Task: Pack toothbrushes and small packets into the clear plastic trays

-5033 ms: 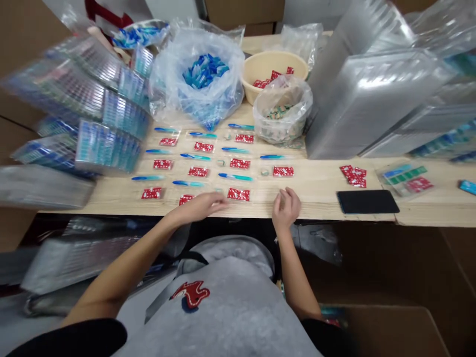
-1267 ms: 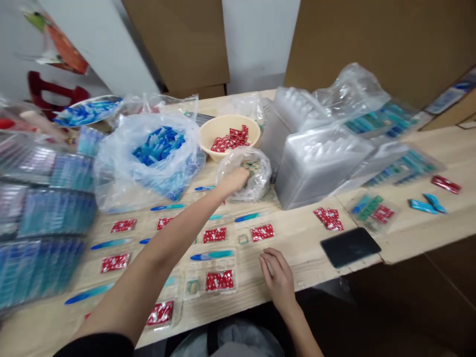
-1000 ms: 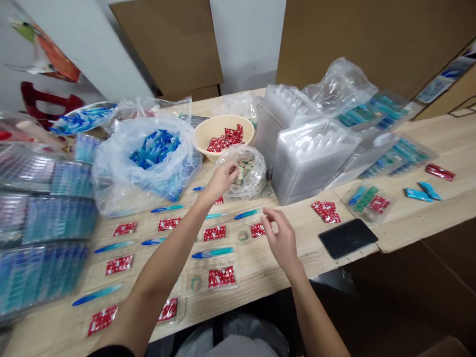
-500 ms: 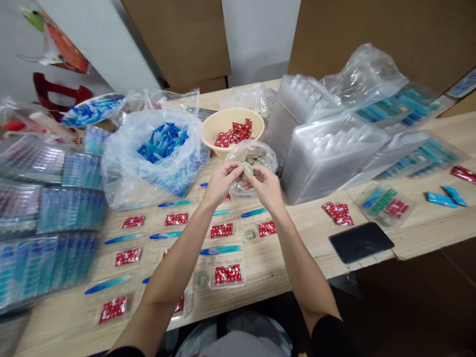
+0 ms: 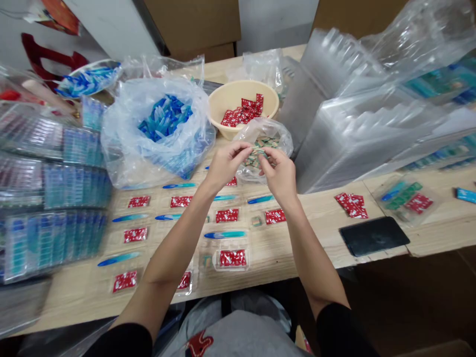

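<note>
Over a clear plastic bag (image 5: 284,139) of small green-and-tan square pieces, my left hand (image 5: 227,166) and my right hand (image 5: 278,173) meet with fingertips pinched. Between them is a small pale green piece (image 5: 257,148), partly hidden by the fingers; its exact kind is too small to make out. Below my hands lie rows of clear plastic trays holding a blue pen-shaped item (image 5: 225,234) and a red patterned packet (image 5: 232,258). Another tray near my right forearm has a small square piece (image 5: 256,221) in it.
Behind the hands stands a cream bowl (image 5: 219,101) of red packets. To its left is a large plastic bag (image 5: 122,144) of blue pen-shaped items. Clear plastic cases (image 5: 334,144) stand stacked at right, near a black phone (image 5: 374,236). Filled packs (image 5: 74,186) pile up at far left.
My view has shifted, with the table's contents appearing higher. My hands remain above the small bag, fingertips slightly farther apart, and more of the square pieces in the bag show.
</note>
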Action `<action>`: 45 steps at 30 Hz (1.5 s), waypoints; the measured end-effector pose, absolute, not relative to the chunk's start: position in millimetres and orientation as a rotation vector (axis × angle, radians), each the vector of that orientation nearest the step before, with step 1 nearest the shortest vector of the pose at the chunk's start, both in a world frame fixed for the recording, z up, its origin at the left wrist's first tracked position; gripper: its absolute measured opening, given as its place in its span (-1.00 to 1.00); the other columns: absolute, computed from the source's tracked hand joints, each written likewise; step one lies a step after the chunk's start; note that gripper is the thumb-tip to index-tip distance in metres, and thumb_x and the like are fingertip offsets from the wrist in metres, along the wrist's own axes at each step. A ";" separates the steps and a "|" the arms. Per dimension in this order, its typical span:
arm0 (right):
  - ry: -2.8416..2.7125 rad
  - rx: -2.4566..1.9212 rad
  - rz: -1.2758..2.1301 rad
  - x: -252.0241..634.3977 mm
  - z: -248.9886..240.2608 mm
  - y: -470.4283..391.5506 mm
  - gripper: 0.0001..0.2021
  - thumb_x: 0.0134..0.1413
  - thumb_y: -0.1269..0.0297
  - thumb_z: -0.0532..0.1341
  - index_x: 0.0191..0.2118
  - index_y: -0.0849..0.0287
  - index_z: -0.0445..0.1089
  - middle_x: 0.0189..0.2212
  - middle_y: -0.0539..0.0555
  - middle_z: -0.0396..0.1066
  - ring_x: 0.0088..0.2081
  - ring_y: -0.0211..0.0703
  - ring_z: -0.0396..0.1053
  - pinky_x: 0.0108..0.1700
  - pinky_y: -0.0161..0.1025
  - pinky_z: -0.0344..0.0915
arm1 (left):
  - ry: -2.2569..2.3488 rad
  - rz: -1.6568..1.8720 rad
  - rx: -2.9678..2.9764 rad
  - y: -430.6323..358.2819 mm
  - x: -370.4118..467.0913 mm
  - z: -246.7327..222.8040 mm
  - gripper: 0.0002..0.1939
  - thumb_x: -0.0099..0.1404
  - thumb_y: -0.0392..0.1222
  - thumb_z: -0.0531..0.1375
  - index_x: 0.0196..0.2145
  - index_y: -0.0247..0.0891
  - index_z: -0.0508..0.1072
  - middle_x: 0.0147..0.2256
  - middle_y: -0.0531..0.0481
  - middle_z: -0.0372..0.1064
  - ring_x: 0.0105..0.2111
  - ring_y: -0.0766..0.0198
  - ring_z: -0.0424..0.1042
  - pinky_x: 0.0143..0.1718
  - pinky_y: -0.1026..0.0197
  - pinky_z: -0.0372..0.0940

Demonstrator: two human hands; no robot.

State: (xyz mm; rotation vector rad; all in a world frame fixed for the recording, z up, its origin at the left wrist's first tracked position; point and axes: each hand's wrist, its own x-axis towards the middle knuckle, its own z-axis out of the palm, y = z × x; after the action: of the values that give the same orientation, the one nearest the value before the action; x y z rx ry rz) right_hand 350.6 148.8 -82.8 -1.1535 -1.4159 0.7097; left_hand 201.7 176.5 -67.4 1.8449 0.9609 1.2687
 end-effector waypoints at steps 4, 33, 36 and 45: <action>-1.640 -1.091 0.341 354.0 -82.8 146.7 -0.78 0.14 0.47 0.13 -0.15 0.29 0.48 -0.29 0.13 0.41 -0.20 -0.21 0.37 -0.12 -0.26 0.31 | 0.923 1.209 2.065 170.9 194.4 -59.0 -0.81 0.33 -0.25 0.11 -0.25 -0.29 0.53 -0.31 -0.03 0.44 -0.28 0.37 0.42 -0.18 0.32 0.29; -1.172 -0.795 0.848 339.1 -78.8 138.4 -0.90 0.12 0.51 0.20 -0.23 0.28 0.42 -0.30 -0.02 0.46 -0.27 -0.35 0.45 -0.15 -0.32 0.47 | 0.751 1.397 1.375 164.6 213.7 -97.7 -0.82 0.30 -0.09 0.21 -0.18 -0.17 0.51 -0.28 0.05 0.41 -0.27 0.39 0.43 -0.23 0.28 0.37; -1.177 -0.836 0.839 338.3 -78.7 139.9 -0.88 0.11 0.54 0.21 -0.28 0.18 0.38 -0.32 -0.03 0.43 -0.26 -0.33 0.43 -0.16 -0.32 0.45 | 0.884 1.301 1.448 164.9 211.7 -100.3 -0.76 0.35 -0.02 0.14 -0.14 -0.19 0.47 -0.14 0.01 0.38 -0.13 0.28 0.44 -0.16 0.19 0.38; -1.157 -0.867 0.911 341.7 -76.6 139.0 -0.93 0.10 0.53 0.21 -0.30 0.27 0.31 -0.38 -0.11 0.40 -0.30 -0.47 0.41 -0.16 -0.45 0.40 | 0.777 1.450 1.340 156.5 216.6 -91.3 -0.81 0.24 -0.12 0.28 -0.22 -0.23 0.44 -0.26 0.04 0.43 -0.26 0.38 0.43 -0.18 0.31 0.37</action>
State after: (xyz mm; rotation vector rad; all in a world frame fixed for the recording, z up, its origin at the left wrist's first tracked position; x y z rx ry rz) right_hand 341.7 139.0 -76.6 -0.8674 -1.1574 0.9106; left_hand 216.6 156.5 -91.3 1.3404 0.7773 1.4498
